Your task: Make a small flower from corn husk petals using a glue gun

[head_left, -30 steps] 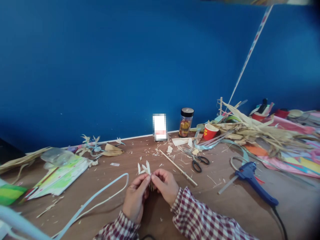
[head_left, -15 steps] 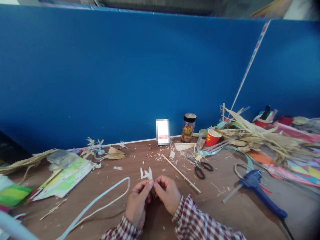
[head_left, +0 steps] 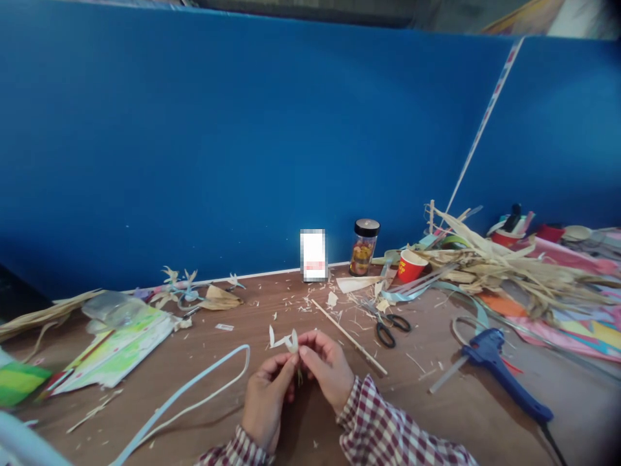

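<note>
Both of my hands meet low in the middle of the brown table (head_left: 427,414). My left hand (head_left: 266,400) and my right hand (head_left: 326,367) pinch the base of a small pale husk flower (head_left: 286,340), whose pointed petals stick up above my fingertips. A thin greenish stem hangs down between my hands. Both sleeves are red-and-white checked. A long wooden stick (head_left: 348,336) lies just right of my right hand.
Black scissors (head_left: 388,327) and a blue glue gun (head_left: 504,373) lie to the right. A heap of dry husks (head_left: 504,265), a red paper cup (head_left: 410,266) and a jar (head_left: 363,247) stand by the blue wall. A pale blue strip (head_left: 194,395) and papers (head_left: 114,349) lie left.
My view dipped and steadied, so the table sits slightly lower in frame. My hands stayed together on the flower, turning it a little; its petals have spread apart.
</note>
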A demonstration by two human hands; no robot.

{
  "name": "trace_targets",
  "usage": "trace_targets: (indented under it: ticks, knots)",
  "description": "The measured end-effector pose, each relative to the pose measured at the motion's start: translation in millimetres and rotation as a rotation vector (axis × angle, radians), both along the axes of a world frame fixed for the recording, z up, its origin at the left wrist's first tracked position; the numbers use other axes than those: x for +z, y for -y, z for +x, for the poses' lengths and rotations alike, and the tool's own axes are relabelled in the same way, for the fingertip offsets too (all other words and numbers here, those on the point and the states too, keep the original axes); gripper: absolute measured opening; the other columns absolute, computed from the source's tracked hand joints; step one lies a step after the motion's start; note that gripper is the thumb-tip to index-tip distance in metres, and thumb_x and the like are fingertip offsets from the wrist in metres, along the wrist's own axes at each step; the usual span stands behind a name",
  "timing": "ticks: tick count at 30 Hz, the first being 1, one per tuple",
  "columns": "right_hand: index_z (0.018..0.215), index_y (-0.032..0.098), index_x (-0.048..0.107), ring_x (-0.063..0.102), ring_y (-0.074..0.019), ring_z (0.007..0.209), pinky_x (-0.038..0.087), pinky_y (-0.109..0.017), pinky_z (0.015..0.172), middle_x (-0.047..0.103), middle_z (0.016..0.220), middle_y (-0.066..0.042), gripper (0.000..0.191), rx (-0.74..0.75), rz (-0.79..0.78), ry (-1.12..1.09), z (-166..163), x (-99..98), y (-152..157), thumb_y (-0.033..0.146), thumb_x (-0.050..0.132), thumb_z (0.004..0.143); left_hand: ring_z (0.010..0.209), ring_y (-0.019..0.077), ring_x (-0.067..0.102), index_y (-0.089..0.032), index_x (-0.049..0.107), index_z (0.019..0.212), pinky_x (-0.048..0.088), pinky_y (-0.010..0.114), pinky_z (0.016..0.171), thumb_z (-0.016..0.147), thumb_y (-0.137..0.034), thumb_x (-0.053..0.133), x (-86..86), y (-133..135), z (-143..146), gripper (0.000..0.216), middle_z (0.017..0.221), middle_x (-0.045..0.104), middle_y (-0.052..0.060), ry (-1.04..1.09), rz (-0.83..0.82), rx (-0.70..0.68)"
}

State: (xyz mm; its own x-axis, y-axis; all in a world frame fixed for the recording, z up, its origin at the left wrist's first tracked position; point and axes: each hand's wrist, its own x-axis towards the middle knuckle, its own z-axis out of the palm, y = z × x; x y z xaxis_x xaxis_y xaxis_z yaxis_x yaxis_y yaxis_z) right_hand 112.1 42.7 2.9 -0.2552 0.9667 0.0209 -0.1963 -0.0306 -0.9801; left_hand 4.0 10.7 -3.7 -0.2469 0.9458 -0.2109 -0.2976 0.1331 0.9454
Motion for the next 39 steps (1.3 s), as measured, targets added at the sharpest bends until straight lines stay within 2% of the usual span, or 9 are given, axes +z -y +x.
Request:
trace_targets:
  ticks: [5,11,18,30,39]
  knots:
    - [0.084,0.013,0.056,0.045,-0.0077,0.054,0.037,-0.017,0.043,0.053,0.065,0.0,0.021,0.01,-0.029,0.007,-1,-3.2,0,0.031,0.055,0.074,0.038,0.004,0.039,-0.012,0.066,0.072,0.031,0.014,0.036,0.055,-0.033,0.073,0.5,-3,-3,0.028,0.044,0.052,-0.005,0.042,-0.069,0.013]
    - [0.079,0.012,0.056,0.045,-0.0069,0.051,0.038,-0.016,0.042,0.05,0.057,0.002,0.021,-0.006,-0.037,-0.032,-2,-4.5,0,0.032,0.055,0.074,0.038,0.0023,0.039,-0.014,0.066,0.077,0.031,0.013,0.036,0.054,-0.028,0.074,5.7,-2,-3,0.029,0.052,0.058,-0.004,0.134,-0.044,0.009]
    - [0.077,0.014,0.052,0.043,-0.0045,0.044,0.036,-0.014,0.039,0.05,0.054,0.005,0.023,0.022,-0.099,-0.089,-1,-4.3,-3,0.035,0.06,0.07,0.043,0.0044,0.047,-0.013,0.066,0.07,0.038,0.013,0.041,0.054,-0.024,0.075,6.7,-3,-2,0.022,0.049,0.058,-0.003,0.229,-0.074,-0.039]
    - [0.075,0.014,0.054,0.042,-0.0039,0.042,0.036,-0.014,0.039,0.05,0.052,0.006,0.027,0.071,-0.118,-0.101,1,-9.4,-8,0.039,0.062,0.068,0.045,0.005,0.049,-0.013,0.068,0.07,0.042,0.014,0.043,0.054,-0.025,0.075,10.1,-1,-5,0.021,0.05,0.058,-0.002,0.266,-0.084,-0.064]
    - [0.074,0.015,0.054,0.044,-0.0046,0.044,0.036,-0.014,0.039,0.05,0.052,0.005,0.029,0.098,-0.147,-0.098,1,-10.6,-7,0.042,0.062,0.068,0.042,0.0053,0.047,-0.014,0.066,0.068,0.04,0.015,0.042,0.054,-0.027,0.075,10.7,-3,-5,0.021,0.046,0.056,-0.004,0.248,-0.098,-0.078]
